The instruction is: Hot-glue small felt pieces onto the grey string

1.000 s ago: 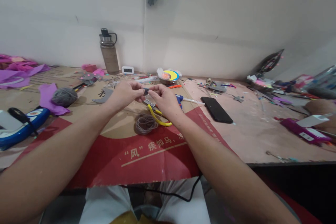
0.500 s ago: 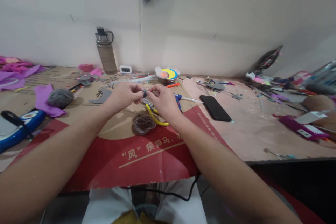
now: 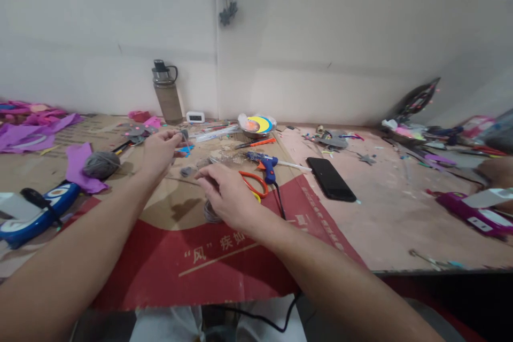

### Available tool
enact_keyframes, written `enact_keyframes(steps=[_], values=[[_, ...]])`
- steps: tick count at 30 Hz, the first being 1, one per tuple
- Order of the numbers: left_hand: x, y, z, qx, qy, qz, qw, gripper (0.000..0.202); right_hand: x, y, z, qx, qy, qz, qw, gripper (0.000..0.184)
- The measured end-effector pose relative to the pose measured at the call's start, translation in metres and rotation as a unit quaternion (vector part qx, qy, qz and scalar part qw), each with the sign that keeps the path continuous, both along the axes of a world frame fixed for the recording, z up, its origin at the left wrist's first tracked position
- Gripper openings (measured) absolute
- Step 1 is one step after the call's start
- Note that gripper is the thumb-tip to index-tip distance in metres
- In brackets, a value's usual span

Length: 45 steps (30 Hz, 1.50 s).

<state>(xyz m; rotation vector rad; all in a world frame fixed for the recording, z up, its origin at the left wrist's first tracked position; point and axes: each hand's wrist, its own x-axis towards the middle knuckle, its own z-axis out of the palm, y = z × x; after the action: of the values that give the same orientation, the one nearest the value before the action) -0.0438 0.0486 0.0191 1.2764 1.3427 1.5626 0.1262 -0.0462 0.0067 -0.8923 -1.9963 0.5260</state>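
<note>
My left hand (image 3: 161,148) is raised over the cardboard, its thumb and fingers pinched on a small grey felt piece (image 3: 184,135) with a thin strand below it. My right hand (image 3: 225,188) hovers nearer to me, fingers loosely bent and apart, with nothing visible in them. Between the hands is another small grey piece (image 3: 186,171); whether the strand joins the two I cannot tell. A coil of grey cord (image 3: 211,212) lies partly hidden under my right hand. Beside that hand are orange scissor handles (image 3: 256,184) and a blue glue gun (image 3: 264,164).
A black phone (image 3: 331,178) lies to the right. Grey yarn (image 3: 101,164) rests on purple felt at left, near a blue device (image 3: 60,206). At the back stand a bottle (image 3: 167,99), a small clock (image 3: 195,117) and a bowl (image 3: 256,133). A co-worker's arm (image 3: 499,173) shows far right.
My hands, together at a small grey piece before, have parted. The left moved left with a grey piece; the right came down and nearer, over the cord. The view tilted up slightly.
</note>
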Motion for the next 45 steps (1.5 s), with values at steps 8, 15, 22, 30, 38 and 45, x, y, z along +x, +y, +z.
enact_keyframes(steps=[8,15,22,30,38,45], values=[[-0.024,0.016,-0.001,-0.008,-0.073,0.036,0.997,0.003,0.013,-0.002,0.055,-0.048,0.086,0.083,0.992,0.021],[-0.029,0.02,0.003,-0.009,-0.169,0.01,0.986,0.008,0.019,-0.05,0.061,0.019,-0.121,0.227,0.966,0.023],[-0.017,0.011,0.01,0.022,-0.192,-0.06,0.979,0.004,0.086,0.013,0.001,-0.132,-0.076,-0.323,0.934,0.024],[0.002,-0.004,0.011,0.035,-0.142,-0.127,0.981,0.013,0.097,0.062,-0.031,-0.268,-0.058,-0.345,0.898,0.011],[0.006,-0.009,0.006,-0.022,-0.142,-0.138,0.98,0.018,0.082,0.049,-0.009,-0.269,0.132,-0.248,0.921,0.017],[0.008,-0.012,0.006,-0.025,-0.141,-0.128,0.981,0.022,0.04,0.026,0.021,-0.123,0.278,-0.032,0.952,0.036]])
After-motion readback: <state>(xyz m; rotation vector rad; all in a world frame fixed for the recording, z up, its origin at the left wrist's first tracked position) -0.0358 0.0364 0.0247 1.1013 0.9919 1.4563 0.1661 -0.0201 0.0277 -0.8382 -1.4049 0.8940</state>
